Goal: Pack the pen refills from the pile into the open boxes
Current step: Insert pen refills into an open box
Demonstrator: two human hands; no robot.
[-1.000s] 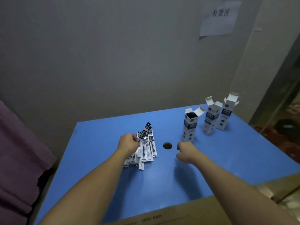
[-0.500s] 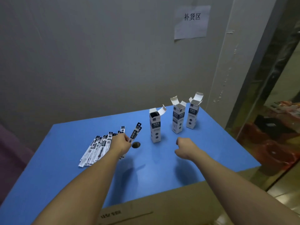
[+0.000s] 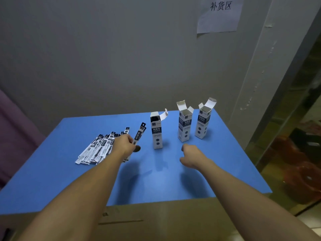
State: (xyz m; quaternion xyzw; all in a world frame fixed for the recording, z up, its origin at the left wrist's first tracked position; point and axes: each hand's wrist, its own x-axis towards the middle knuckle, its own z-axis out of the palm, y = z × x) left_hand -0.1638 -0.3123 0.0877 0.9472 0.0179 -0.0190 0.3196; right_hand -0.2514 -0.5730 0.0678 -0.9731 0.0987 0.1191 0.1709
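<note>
Left hand (image 3: pixel 124 144) w/ refill (image 3: pixel 139 133) beside pile (image 3: pixel 99 148), three open boxes (image 3: pixel 156 132).

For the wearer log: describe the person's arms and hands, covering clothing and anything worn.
Both forearms are bare up to the frame's lower edge, with no sleeves in view. The left hand and right hand wear no gloves. No watch, bracelet or ring shows on the visible wrists and fingers. No markings or cables show on either arm.
</note>
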